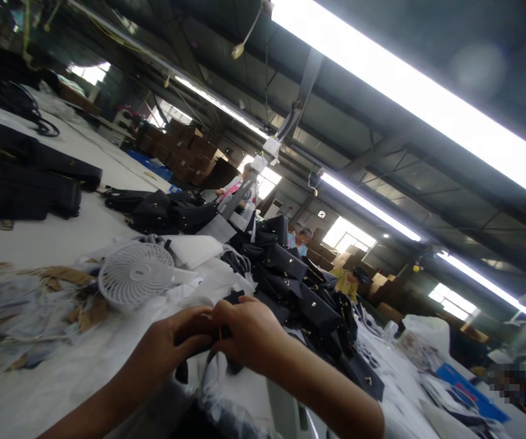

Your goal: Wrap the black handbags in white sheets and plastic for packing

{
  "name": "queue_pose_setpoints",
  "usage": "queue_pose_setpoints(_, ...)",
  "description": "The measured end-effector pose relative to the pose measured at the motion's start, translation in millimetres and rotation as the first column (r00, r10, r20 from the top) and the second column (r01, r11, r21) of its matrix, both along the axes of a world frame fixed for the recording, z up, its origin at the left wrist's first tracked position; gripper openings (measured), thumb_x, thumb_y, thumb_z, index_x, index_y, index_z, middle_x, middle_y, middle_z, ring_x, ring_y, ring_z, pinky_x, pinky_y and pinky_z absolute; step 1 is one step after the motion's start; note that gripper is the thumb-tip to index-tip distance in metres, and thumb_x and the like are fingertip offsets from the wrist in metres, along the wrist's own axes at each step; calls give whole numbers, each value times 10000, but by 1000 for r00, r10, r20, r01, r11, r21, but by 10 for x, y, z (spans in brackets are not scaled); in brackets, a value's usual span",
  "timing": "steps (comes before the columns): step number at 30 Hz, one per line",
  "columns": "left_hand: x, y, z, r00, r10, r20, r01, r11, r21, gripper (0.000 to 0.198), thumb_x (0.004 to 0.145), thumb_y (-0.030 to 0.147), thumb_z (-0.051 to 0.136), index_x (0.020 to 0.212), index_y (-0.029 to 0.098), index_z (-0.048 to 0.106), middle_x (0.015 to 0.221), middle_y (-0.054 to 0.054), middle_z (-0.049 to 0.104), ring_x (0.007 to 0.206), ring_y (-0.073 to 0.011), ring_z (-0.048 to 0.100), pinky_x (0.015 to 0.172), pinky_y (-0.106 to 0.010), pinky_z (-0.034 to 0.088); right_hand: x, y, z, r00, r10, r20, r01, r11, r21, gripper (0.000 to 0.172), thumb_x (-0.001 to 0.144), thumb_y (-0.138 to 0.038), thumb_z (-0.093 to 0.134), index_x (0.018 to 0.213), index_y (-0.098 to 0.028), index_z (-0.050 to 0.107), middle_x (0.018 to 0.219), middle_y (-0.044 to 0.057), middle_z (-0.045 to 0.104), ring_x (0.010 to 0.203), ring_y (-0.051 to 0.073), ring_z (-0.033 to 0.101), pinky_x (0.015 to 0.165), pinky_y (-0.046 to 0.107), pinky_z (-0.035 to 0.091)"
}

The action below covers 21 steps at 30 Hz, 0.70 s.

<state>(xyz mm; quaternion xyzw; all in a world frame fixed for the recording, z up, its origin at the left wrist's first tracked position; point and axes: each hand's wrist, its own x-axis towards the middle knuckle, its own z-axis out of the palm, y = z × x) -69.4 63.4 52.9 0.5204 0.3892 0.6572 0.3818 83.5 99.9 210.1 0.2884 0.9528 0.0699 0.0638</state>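
Black piece (235,297), partly hidden, shows between the hands over the table (80,235), toward its near edge, in the head view. The right hand (251,332) pinches it; the left hand (178,335) curls against it, its grip unclear. Black bags (315,311) heap beyond; a white fan (137,274) lies left.

A white fan (137,274) blocks the near left; heaped black bags (285,262) bar the way ahead, with open air above them
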Motion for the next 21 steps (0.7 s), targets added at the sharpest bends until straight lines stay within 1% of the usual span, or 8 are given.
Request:
queue_pose_setpoints(1, -24, -25, 8, 999, 37, -36, -37, 999, -7, 440, 803, 383, 811, 1220, 277, 716, 1151, -34, 787, 1081, -270, 740, 973, -344, 579, -16, 11, 18, 1000, 2, 9, -2, 1000, -16, 448, 835, -323, 825, 1228, -225, 634, 1065, 62, 788, 1015, 299, 732, 896, 380, 484)
queue_pose_setpoints(3, -78, -78, 22, 993, 69, -98, -73, 997, -32, 452, 744, 338, 840, 1183, 285, 742, 1101, -18, 795, 1010, -261, 754, 915, -322, 594, -40, 29, 58, 1000, 13, 21, -13, 999, -29, 459, 832, -375, 827, 1230, -241, 644, 1058, 50, 790, 982, 301, 731, 758, 333, 466)
queue_pose_setpoints(6, -176, -150, 47, 976, 78, -203, -94, 993, -70, 411, 718, 328, 838, 1124, 290, 779, 1056, -12, 803, 902, -245, 757, 814, -299, 602, -72, 50, 113, 998, 54, 29, -53, 998, -21, 454, 828, -407, 846, 1210, -250, 658, 1042, 31, 793, 964, 282, 727, 722, 309, 418)
queue_pose_setpoints(9, -275, -203, 77, 940, 128, -315, -163, 983, -86, 324, 757, 426, 803, 1049, 286, 807, 979, -16, 813, 844, -244, 752, 749, -292, 592, -111, 60, 151, 995, 96, 18, -96, 995, -31, 449, 819, -391, 865, 1196, -262, 659, 1043, 3, 797, 959, 259, 728, 706, 292, 385)
queue_pose_setpoints(11, -319, -231, 93, 946, 95, -309, -134, 985, -108, 328, 774, 458, 783, 1049, 281, 803, 964, -15, 811, 865, -248, 756, 772, -297, 592, -140, 55, 171, 994, 107, 8, -106, 994, -34, 439, 815, -391, 870, 1182, -267, 663, 1043, -10, 798, 953, 252, 731, 689, 286, 363)
queue_pose_setpoints(14, -329, -261, 109, 964, 23, -265, -55, 992, -112, 366, 759, 421, 806, 1098, 287, 778, 1055, -11, 792, 961, -251, 745, 831, -299, 590, -180, 31, 206, 992, 123, -18, -123, 992, -32, 401, 831, -396, 857, 1166, -276, 674, 1038, -25, 799, 935, 233, 732, 672, 281, 339)
queue_pose_setpoints(17, -331, -259, 111, 965, 25, -262, -49, 995, -85, 314, 785, 404, 788, 1079, 295, 781, 1092, -4, 784, 1020, -254, 726, 868, -302, 571, -206, 0, 242, 991, 129, -22, -130, 991, -25, 389, 839, -394, 848, 1170, -273, 681, 1036, -21, 798, 926, 222, 728, 670, 279, 338)
queue_pose_setpoints(21, -448, -216, 40, 981, -26, -195, -3, 989, -145, 286, 805, 390, 759, 1069, 289, 804, 1036, -1, 804, 995, -255, 729, 919, -324, 545, -204, -17, 256, 994, 102, 38, -102, 995, 8, 317, 843, -381, 827, 1120, -271, 721, 984, -2, 792, 902, 234, 724, 671, 283, 351)
